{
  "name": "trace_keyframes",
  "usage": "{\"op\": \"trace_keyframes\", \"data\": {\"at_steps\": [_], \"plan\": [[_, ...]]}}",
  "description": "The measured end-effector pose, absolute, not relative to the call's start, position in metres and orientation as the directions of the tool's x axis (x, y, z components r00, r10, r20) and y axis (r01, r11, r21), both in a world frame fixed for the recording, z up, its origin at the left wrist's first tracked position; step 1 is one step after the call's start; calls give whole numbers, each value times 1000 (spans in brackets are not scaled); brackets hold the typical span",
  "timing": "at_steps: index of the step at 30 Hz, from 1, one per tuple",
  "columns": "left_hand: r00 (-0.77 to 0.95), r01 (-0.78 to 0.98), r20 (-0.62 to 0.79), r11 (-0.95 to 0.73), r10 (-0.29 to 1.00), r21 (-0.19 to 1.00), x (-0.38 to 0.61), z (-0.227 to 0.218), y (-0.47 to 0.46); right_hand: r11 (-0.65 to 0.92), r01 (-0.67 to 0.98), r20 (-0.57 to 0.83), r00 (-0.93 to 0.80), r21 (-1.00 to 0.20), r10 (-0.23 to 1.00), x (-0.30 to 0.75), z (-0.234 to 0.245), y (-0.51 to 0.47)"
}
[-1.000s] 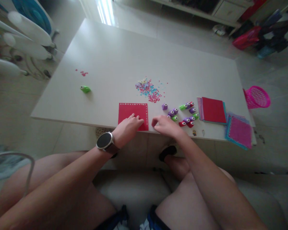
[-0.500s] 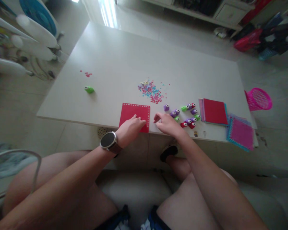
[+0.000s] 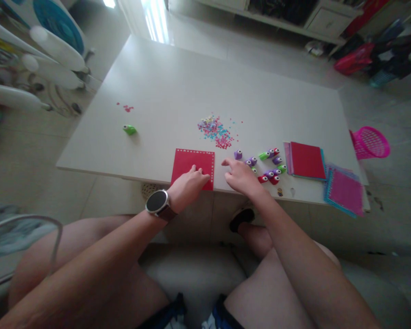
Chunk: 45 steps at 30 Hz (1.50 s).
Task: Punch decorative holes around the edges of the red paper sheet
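Note:
A square of red paper (image 3: 188, 161) with small holes punched along its top and right edges lies at the table's near edge. My left hand (image 3: 191, 182), wearing a watch at the wrist, rests on its lower right part with fingers spread. To the right of the paper is my right hand (image 3: 240, 177), just above or on the table; its index finger points left, apart from the thumb, and I see nothing between them. Beyond that hand stand several small purple, green and red craft punches (image 3: 269, 173). A heap of tiny coloured paper bits (image 3: 216, 131) lies past the paper.
On the white table (image 3: 164, 91), a green punch (image 3: 129, 130) stands at the left near some pink bits (image 3: 128, 108). Stacked coloured paper (image 3: 307, 160) and punched sheets (image 3: 345, 189) lie at the right. A pink basket (image 3: 371, 142) is off the right edge.
My right hand has shifted very slightly right, and its curled index finger has straightened away from the thumb. My left hand stays on the red paper. The view has shifted slightly.

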State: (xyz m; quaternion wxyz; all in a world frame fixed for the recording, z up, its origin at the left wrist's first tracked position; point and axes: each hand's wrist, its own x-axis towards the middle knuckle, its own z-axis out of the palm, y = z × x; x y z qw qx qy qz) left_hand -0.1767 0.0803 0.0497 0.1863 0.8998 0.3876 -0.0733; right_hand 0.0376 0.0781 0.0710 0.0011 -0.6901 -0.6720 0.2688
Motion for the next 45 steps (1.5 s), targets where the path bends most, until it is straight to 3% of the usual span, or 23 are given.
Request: {"op": "trace_keyframes", "data": {"at_steps": [19, 27, 31, 35, 38, 45], "plan": [[682, 731, -311, -614, 662, 299, -177, 50, 80, -147, 964, -334, 66, -222, 940, 84, 91, 89], [695, 718, -271, -624, 666, 308, -177, 37, 78, 3, 949, -414, -141, -315, 899, 73, 73, 83], [692, 722, -286, -618, 663, 311, -176, 41, 79, -4, 942, -320, -110, -335, 941, 71, 63, 86], [682, 731, -300, -607, 666, 312, -176, 47, 78, -58, 929, -148, 3, -366, 989, 78, 67, 93], [677, 735, -293, -600, 675, 316, -177, 47, 77, -130, 916, -100, 99, -379, 990, 90, 75, 97], [672, 740, -276, -609, 687, 287, -177, 44, 78, -212, 931, -297, 121, -297, 947, 105, 82, 93]]}}
